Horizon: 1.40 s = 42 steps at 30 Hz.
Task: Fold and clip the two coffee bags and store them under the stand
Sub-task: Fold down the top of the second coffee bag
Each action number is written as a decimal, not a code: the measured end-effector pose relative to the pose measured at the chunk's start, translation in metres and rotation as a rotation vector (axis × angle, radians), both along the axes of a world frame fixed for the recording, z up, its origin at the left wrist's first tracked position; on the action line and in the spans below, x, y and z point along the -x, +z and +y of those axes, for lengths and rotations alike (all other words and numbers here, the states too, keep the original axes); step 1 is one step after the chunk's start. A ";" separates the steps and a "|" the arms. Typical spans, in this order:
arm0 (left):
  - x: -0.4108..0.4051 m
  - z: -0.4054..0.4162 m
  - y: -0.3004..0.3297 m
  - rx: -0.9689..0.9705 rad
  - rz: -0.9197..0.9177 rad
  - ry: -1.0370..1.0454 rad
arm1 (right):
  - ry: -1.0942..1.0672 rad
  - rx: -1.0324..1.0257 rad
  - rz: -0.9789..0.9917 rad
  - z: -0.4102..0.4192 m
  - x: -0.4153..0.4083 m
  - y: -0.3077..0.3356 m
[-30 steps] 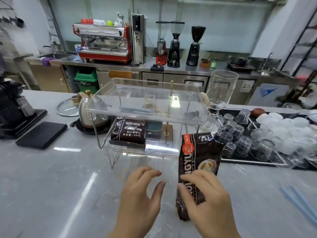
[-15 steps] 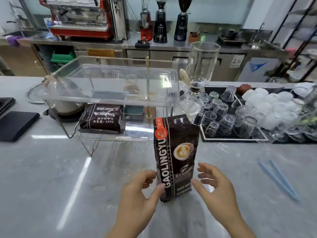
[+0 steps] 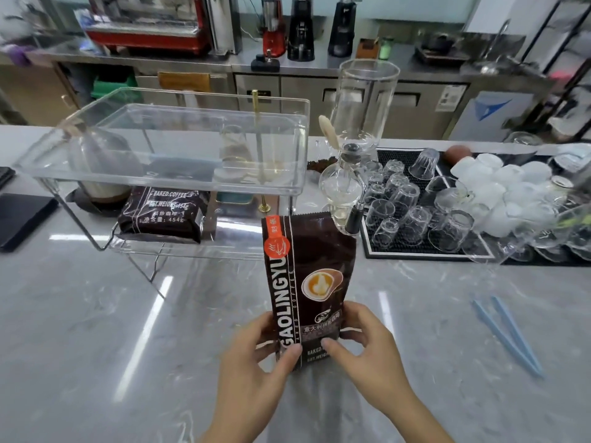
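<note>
Grey marbled stone forms the worktop (image 3: 96, 330), which carries every item described here. A clear acrylic stand (image 3: 166, 183), its tray raised on bent wire legs, occupies the left-centre of the worktop. To its right lies a black drip mat (image 3: 377, 251) covered with upturned glasses (image 3: 412, 215) and white cups (image 3: 499, 183); a glass siphon brewer (image 3: 351, 148) stands between the stand and the mat. One dark coffee bag (image 3: 161, 212) lies flat on the lower shelf beneath the stand's tray, label side up; whether it is clipped cannot be told. The second coffee bag (image 3: 308, 279) stands upright in front of the stand, near its right end, with its top edge unfolded and its printed face toward the camera. The left hand (image 3: 252, 372) grips the lower left edge of this bag, thumb on the front. The right hand (image 3: 367, 350) grips the lower right edge, thumb likewise on the front. Two pale blue clips (image 3: 508, 334) lie side by side on the worktop, well to the right of the hands.
</note>
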<state>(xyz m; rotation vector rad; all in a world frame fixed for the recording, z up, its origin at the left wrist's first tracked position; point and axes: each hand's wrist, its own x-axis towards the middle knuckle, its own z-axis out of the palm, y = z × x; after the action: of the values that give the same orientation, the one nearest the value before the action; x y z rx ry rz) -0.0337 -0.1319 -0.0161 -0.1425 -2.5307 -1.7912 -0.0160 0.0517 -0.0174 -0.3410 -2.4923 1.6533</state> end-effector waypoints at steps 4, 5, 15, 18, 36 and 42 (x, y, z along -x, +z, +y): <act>-0.003 0.012 -0.001 -0.009 0.003 0.018 | 0.001 0.001 0.007 0.005 -0.005 0.000; -0.003 0.014 0.000 -0.014 -0.002 0.016 | 0.000 0.004 0.005 0.006 -0.007 0.001; -0.002 0.044 0.009 -0.016 -0.121 -0.029 | -0.022 0.019 -0.028 0.037 -0.012 0.014; 0.002 0.054 0.008 -0.011 -0.159 -0.026 | -0.031 0.033 -0.053 0.048 -0.012 0.016; 0.021 0.072 0.022 0.013 -0.225 0.007 | -0.033 0.083 -0.047 0.072 -0.011 0.012; 0.025 0.071 0.021 0.010 -0.245 -0.035 | 0.001 0.061 -0.008 0.084 -0.009 0.012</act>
<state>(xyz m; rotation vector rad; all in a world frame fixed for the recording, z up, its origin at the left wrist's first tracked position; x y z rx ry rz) -0.0590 -0.0613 0.0047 0.0363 -2.7147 -1.9180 -0.0073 0.1359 -0.0051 -0.3541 -2.4520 1.7340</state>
